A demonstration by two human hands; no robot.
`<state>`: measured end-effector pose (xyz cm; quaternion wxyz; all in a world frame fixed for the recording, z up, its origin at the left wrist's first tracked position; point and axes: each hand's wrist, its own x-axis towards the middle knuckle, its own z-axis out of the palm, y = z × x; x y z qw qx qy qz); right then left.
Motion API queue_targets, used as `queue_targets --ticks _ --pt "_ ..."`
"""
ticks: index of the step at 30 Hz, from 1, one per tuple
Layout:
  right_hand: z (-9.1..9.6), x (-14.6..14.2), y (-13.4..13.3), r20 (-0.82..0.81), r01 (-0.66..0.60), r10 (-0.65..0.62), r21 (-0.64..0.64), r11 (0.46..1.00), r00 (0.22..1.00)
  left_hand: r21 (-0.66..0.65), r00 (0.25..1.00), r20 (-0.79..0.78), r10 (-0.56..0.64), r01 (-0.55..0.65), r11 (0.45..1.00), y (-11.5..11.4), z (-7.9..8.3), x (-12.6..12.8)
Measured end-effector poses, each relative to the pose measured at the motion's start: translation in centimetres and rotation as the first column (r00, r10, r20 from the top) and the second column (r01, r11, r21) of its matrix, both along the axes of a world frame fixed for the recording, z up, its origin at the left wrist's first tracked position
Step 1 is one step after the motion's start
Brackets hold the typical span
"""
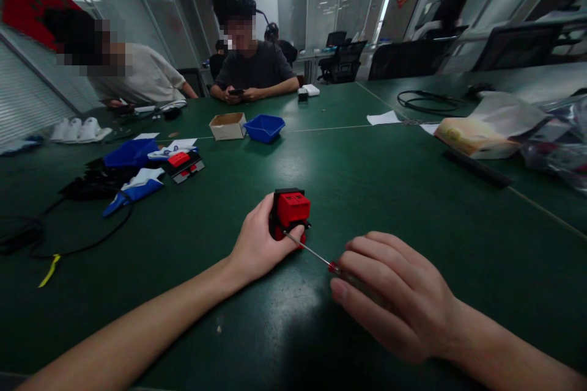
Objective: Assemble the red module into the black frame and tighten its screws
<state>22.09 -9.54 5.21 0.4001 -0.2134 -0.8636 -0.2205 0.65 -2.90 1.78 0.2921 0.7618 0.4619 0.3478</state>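
Note:
My left hand (257, 243) is closed around a small red and black block-shaped part (290, 211) that stands on the green table (367, 195). My right hand (389, 293) is closed on a screwdriver (308, 250) with a thin metal shaft and a red collar. The shaft slants up to the left and its tip meets the lower front of the red part, beside my left thumb. The screwdriver's handle is hidden under my fingers.
A cardboard box (228, 126) and a blue bin (264, 127) stand mid-table. Left lie blue cloths (131, 153), another red and black part (184, 165) and black cables (27, 232). Plastic bags (495, 128) lie right. Two people sit across the table; one holds a phone (236, 92).

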Motion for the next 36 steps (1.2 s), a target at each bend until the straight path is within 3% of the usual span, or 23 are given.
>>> queue_targets --ticks 14,30,33,36 --pt "-0.5 0.2 -0.2 -0.018 -0.04 0.04 -0.026 0.999 0.999 -0.003 1.0 -0.012 -0.018 0.018 1.0 -0.1 0.1 -0.3" --pt "-2.8 1.6 1.4 0.058 0.019 -0.009 -0.17 0.985 0.998 -0.055 0.998 0.047 -0.049 0.051 0.997 0.1 0.5 -0.8" --pt "-3.3 2.1 1.9 0.006 0.032 -0.031 -0.241 0.97 0.999 -0.012 0.998 -0.048 -0.029 0.028 1.0 0.3 1.3 -1.8" --pt "-3.5 2.7 2.4 -0.069 0.043 -0.067 -0.305 0.951 0.995 0.15 0.961 -0.271 0.054 -0.014 0.989 0.7 2.2 -4.7"
